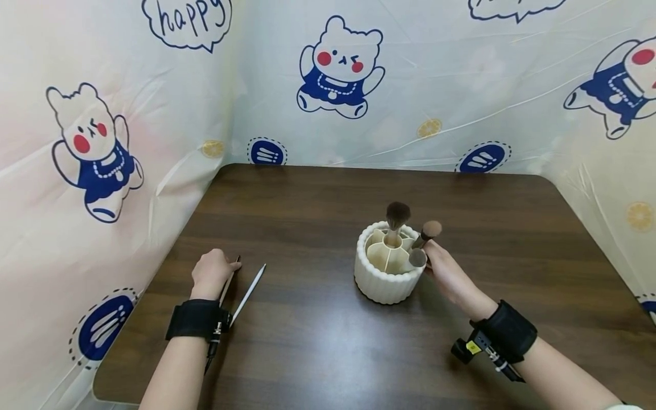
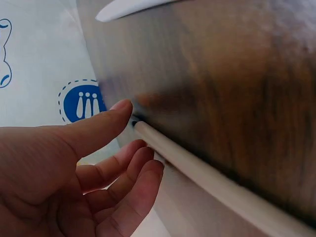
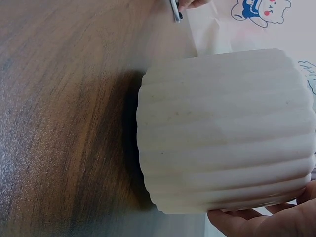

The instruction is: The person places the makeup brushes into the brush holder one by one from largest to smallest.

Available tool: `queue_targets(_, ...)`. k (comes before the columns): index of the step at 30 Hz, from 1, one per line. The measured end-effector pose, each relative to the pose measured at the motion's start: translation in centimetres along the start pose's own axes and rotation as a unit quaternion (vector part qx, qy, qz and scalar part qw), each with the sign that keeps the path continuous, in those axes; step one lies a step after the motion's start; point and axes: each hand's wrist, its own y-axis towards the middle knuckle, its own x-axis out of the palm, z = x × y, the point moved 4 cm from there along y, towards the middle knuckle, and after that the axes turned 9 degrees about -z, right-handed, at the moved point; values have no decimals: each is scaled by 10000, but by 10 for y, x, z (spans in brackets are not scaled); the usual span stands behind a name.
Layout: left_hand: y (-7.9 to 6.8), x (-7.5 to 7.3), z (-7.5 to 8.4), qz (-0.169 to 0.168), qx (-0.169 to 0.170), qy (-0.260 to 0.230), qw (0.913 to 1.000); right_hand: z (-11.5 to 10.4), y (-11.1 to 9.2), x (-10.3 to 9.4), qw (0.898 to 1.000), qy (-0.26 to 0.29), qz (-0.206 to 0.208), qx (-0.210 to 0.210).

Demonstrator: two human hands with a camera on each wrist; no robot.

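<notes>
A cream ribbed makeup brush holder (image 1: 388,285) stands upright right of the table's middle, its top split into compartments. In it are a dark fluffy brush (image 1: 398,214), a brown-headed brush (image 1: 431,229) and a greyish round-headed brush (image 1: 417,258). My right hand (image 1: 445,270) grips the holder's right side, fingers against its ribbed wall (image 3: 222,133). At the left, my left hand (image 1: 211,272) is over the dark-tipped end of a slim beige stick (image 2: 192,165). Its thumb and fingertips are apart, around that tip. A white pen-like stick (image 1: 249,294) lies just right of it.
Brown wood-grain table (image 1: 318,341) under everything, with rounded far corners. Patterned plastic sheeting (image 1: 435,74) rises behind it and along both sides. A black band with a small camera (image 1: 197,322) wraps the left wrist; a similar band (image 1: 512,330) is on the right.
</notes>
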Motion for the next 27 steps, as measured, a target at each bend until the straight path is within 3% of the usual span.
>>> queue_targets(12,1,2,1,111,228,8,9997,2,1,-1,10000,-44,50,-45)
queue_targets(17,0,3,5,306,327,-51,9990,2,4,-1,9999,-83,78,-47)
queue_targets(21,-1,-1,16,662,597,-195,9958,1,4,-2,9999,-105,113,-24)
queue_targets(27,-14,-19,50,1508,1231,-533,9794,4,5,-3,9999,-85,110,7)
